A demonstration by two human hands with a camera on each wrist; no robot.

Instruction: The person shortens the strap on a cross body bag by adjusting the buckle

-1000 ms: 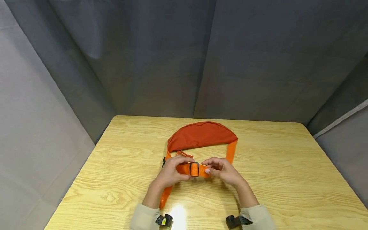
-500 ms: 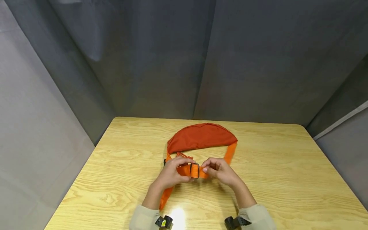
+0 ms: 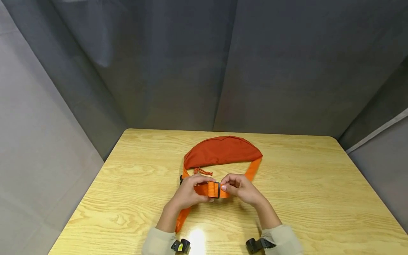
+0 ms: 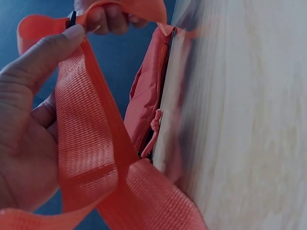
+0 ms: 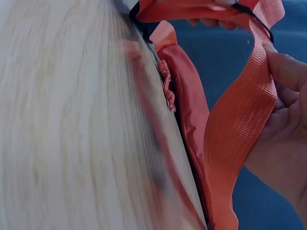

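Observation:
A red waist bag (image 3: 223,152) lies on the table with its orange webbing strap (image 3: 253,170) looping toward me. My left hand (image 3: 188,193) grips the black slide buckle (image 3: 218,190) by its top and bottom edges, thumb below and fingers above. My right hand (image 3: 240,189) pinches the strap just right of that buckle. In the left wrist view, the thumb presses at the buckle (image 4: 72,19) and a wide length of webbing (image 4: 88,129) hangs beside the palm. The right wrist view has the strap (image 5: 240,115) running from my fingers down toward the bag (image 5: 189,96).
A red cord zipper pull (image 3: 204,172) lies below the bag's edge. A black clip (image 3: 181,179) shows at the strap's left side, and a strap tail (image 3: 182,219) hangs near my left forearm. The wooden table (image 3: 318,184) ends at a dark grey curtain (image 3: 204,71).
The webbing loop at the slide buckle has shifted left, so the orange fold now stands left of the black bar. My right hand has moved slightly left, closer to the buckle.

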